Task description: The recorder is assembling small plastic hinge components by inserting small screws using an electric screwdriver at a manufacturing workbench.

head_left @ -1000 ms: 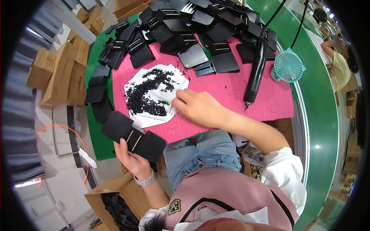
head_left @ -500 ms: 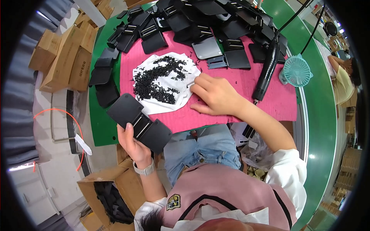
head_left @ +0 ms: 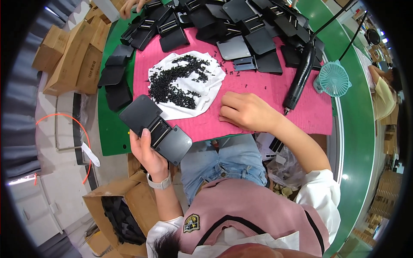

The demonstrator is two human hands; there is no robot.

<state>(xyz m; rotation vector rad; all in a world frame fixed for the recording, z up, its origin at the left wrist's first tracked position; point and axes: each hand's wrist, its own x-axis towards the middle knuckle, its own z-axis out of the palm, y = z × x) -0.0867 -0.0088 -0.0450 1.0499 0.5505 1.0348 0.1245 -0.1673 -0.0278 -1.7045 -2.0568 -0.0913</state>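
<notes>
In my left hand [head_left: 150, 152] is a black hinged stand [head_left: 144, 112], made of two flat plates with metal rods between them. The thumb presses near the hinge, and the stand is tilted over the mat's front left edge. My right hand [head_left: 247, 111] rests low over the pink mat [head_left: 206, 129] with its fingers curled in; whatever is between the fingertips is hidden. Left of it lies a white cloth [head_left: 208, 96], heaped with small black screws [head_left: 165, 88]. A few loose screws [head_left: 226, 71] are scattered beside the cloth.
Similar black stands [head_left: 206, 19] are piled along the far side. A black electric screwdriver [head_left: 300, 77] hangs at the right, beside a teal fan [head_left: 334, 78]. Another person's hand [head_left: 131, 7] reaches in at far left. An open carton [head_left: 99, 193] stands below left.
My right hand has drawn slightly right, away from the cloth, its fingers more curled. Another person's hand has appeared at far left. Stands in the far pile have shifted.
</notes>
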